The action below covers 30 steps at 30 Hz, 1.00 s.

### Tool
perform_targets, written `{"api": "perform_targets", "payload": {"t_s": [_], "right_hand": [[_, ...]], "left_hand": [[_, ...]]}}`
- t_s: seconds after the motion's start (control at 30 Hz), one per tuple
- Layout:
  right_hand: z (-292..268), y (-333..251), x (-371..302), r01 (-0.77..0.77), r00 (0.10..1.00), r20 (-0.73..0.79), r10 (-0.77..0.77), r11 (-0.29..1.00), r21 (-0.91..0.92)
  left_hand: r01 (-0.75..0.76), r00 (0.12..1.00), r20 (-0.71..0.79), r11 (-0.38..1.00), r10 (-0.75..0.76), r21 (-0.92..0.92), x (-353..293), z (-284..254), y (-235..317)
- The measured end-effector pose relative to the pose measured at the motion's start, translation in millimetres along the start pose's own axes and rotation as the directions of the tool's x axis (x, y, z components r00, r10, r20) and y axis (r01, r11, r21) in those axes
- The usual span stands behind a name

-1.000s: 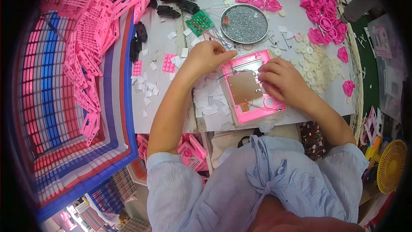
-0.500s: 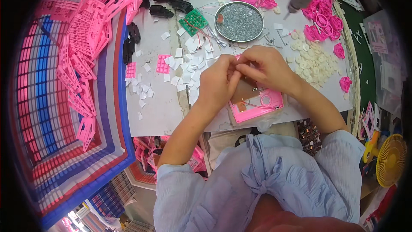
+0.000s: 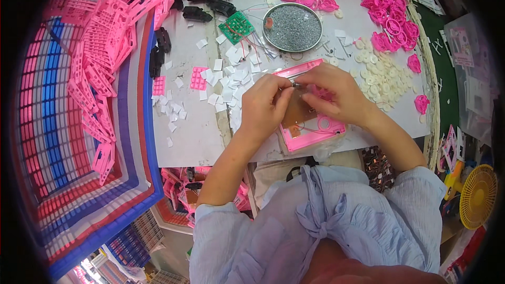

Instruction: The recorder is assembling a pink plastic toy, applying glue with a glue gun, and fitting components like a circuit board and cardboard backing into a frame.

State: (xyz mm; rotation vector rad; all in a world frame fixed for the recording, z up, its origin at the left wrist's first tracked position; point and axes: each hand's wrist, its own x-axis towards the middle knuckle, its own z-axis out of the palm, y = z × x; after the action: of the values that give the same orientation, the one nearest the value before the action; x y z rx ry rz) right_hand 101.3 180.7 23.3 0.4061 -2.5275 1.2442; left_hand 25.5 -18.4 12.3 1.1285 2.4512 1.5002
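Drawn together since a second ago, the left hand [image 3: 264,101] and right hand [image 3: 337,92] work over the pink casing [image 3: 311,140], centre frame. Left fingers pinch narrowly on a small dark piece [image 3: 295,84]; right fingers curl over a magenta piece [image 3: 322,93], grip unclear.

Left hand [image 3: 262,101]: fingers curled, thumb pointing inward
Right hand [image 3: 336,88]: fingers bent, tips just beside the left hand's
Forearms [image 3: 230,160]: both slant inward across the near edge of the tabletop [image 3: 181,144]
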Motion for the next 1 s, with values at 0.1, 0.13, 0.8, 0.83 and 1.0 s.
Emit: {"api": "perform_targets", "payload": {"t_s": [0.1, 0.13, 0.8, 0.83, 1.0], "right_hand": [[-3.4, 1.5, 2.9, 0.084, 0.995, 0.059, -0.080, 0.994, -0.068], [-5.5, 2.6, 3.0, 0.074, 0.995, 0.077, -0.068, 0.994, -0.085], [49.9, 66.8, 192.9, -0.002, 1.000, -0.023, -0.008, 0.922, -0.387], [68.2, 71.8, 216.0, -0.077, 0.997, -0.031, 0.071, 0.872, -0.484], [89.7, 115.5, 262.4, -0.189, 0.979, -0.031, 0.201, 0.847, -0.496]], "left_hand": [[-0.248, 0.966, -0.072, 0.969, 0.249, 0.021, 0.2, 6.4, -3.5], [-0.218, 0.973, -0.066, 0.976, 0.220, 0.025, -0.9, 5.7, -4.4], [-0.148, 0.987, -0.053, 0.989, 0.149, 0.026, -23.6, 1.3, -8.9], [-0.113, 0.992, -0.053, 0.993, 0.115, 0.031, -26.2, 0.9, -9.4], [0.006, 0.998, -0.063, 0.999, -0.009, -0.043, -24.8, 5.3, -3.6]]}}
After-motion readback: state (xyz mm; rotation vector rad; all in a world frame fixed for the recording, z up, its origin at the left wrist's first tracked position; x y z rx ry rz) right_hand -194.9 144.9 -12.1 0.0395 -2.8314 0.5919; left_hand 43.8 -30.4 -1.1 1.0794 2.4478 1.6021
